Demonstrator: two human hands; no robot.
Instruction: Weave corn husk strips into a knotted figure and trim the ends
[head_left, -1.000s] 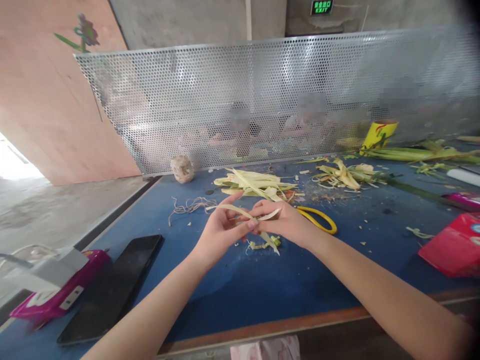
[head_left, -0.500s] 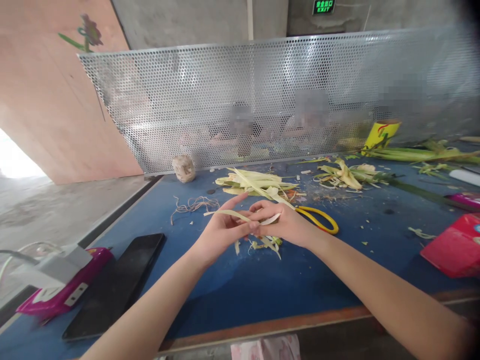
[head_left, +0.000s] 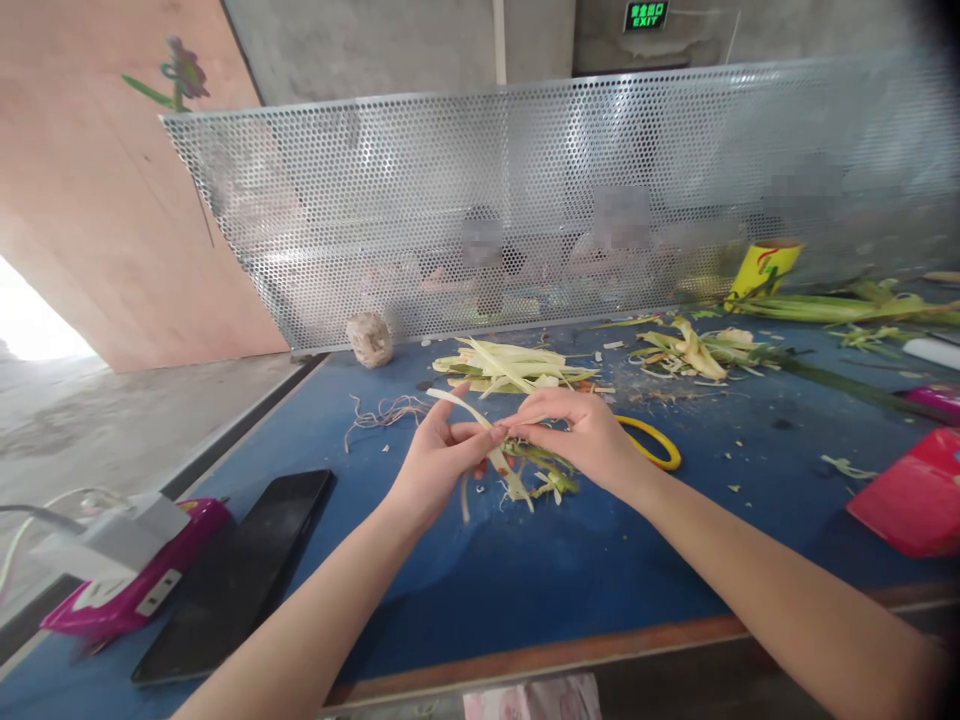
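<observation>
My left hand [head_left: 431,465] pinches a narrow pale strip of what looks like corn husk [head_left: 463,404] between thumb and fingers. The strip runs from above the left fingers down to frayed ends under the hands. My right hand [head_left: 589,435] has its thumb and fingertips pinched close to the left thumb, on a thin pale piece of husk [head_left: 531,421]. Loose green and pale scraps [head_left: 555,484] lie on the table just below the hands. Behind them rests a pile of pale husks [head_left: 517,360]. A yellow loop handle [head_left: 660,445] shows behind my right wrist; its other end is hidden.
On the blue table [head_left: 525,600], a black phone [head_left: 240,570] and a purple power strip [head_left: 142,595] lie left. Tangled string [head_left: 386,412] is beyond. A red box [head_left: 911,495], more husks [head_left: 694,352] and a yellow tube [head_left: 765,270] stand right. A perforated metal screen [head_left: 420,190] closes the back.
My right hand has turned and its fingers have drawn into a pinch. The pale strip in my left hand now slants downward instead of lying across the fingers.
</observation>
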